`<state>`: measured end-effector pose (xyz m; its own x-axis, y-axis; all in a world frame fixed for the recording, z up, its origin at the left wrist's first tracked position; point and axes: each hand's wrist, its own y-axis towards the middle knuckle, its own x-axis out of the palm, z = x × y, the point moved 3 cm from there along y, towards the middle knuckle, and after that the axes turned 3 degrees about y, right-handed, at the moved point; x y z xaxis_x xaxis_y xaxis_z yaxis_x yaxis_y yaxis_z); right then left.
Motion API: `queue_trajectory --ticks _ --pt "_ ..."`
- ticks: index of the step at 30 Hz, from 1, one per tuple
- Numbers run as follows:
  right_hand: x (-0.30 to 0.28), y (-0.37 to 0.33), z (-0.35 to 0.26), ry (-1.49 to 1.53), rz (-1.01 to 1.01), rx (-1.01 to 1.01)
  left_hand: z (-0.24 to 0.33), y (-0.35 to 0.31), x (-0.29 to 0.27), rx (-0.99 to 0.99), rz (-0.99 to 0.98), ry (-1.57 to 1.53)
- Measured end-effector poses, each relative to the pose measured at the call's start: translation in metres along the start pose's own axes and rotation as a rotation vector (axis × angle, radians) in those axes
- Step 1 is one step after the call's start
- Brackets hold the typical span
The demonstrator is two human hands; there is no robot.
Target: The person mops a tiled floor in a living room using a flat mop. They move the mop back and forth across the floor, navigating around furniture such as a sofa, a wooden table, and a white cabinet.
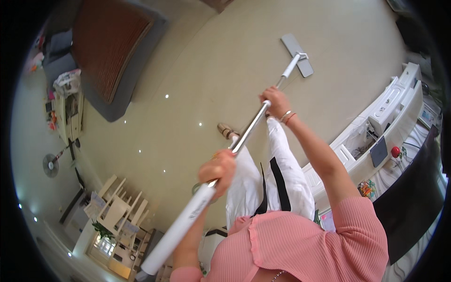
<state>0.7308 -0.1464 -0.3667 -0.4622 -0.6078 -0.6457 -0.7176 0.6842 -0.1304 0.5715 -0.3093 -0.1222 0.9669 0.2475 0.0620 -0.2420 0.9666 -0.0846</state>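
Observation:
A flat mop (253, 121) with a shiny metal pole runs slantwise across the view. Its grey rectangular head (292, 43) lies on the pale floor at the upper right. My left hand (218, 169) is wrapped round the pole just above the thick white grip (181, 230), which points to the lower left. Farther down the pole, my right hand (276, 100) closes round it by a white collar. A bracelet and a red band circle my right wrist. The pole passes above my white trousers and a sandalled foot (227, 130).
A sofa or daybed (110, 47) with a brown striped cover stands at the upper left. Along the right runs a white low cabinet (383, 110) beneath a dark television (408, 207). Chairs and a table (117, 214) are at the lower left, near a standing fan (50, 165).

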Motion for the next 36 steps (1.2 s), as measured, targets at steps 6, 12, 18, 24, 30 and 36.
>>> queue_trajectory --ticks 6,12,18,24,30,36 --pt "-0.122 0.022 0.145 -0.194 0.397 0.014 -0.051 0.137 0.128 0.346 -0.317 0.053" --pt "-0.167 0.072 0.197 -0.348 0.411 0.102 -0.065 0.221 0.140 0.292 -0.285 -0.055" --pt "-0.112 0.121 0.146 -0.160 0.271 0.077 -0.051 0.186 0.076 0.293 -0.122 0.047" --pt "-0.038 0.155 0.056 -0.193 0.082 -0.077 -0.021 0.120 0.008 0.184 0.076 0.187" --pt "0.069 0.116 -0.064 -0.165 -0.113 -0.201 0.003 -0.015 -0.062 0.056 0.344 0.267" --pt "0.173 0.017 -0.203 -0.001 -0.245 -0.234 0.069 -0.166 -0.118 -0.062 0.513 0.376"
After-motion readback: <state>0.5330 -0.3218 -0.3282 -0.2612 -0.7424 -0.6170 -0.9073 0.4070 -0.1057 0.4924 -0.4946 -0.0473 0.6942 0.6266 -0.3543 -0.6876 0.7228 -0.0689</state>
